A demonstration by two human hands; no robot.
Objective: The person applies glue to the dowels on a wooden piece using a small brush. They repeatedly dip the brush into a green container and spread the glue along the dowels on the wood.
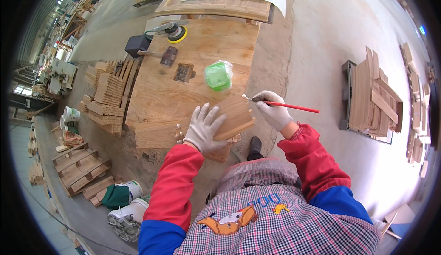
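Note:
My left hand [206,127], in a pale work glove, lies with fingers spread on a wooden board [234,112] at the near edge of the bench. In my right hand [274,110], also gloved, is a thin brush with a red handle [299,108]. Its whitish tip is at the board's far right corner. Another wooden board [155,134] lies to the left, partly under the first, with white bits at its end. Beyond my hands sits a green container [218,76] wrapped in clear plastic.
On the wooden bench [193,99] are a mallet [168,56] and a disc sander [176,33]. Stacked wood pieces [112,89] stand left, a loaded pallet [375,99] right. Buckets [129,210] and an empty pallet [81,167] are at lower left.

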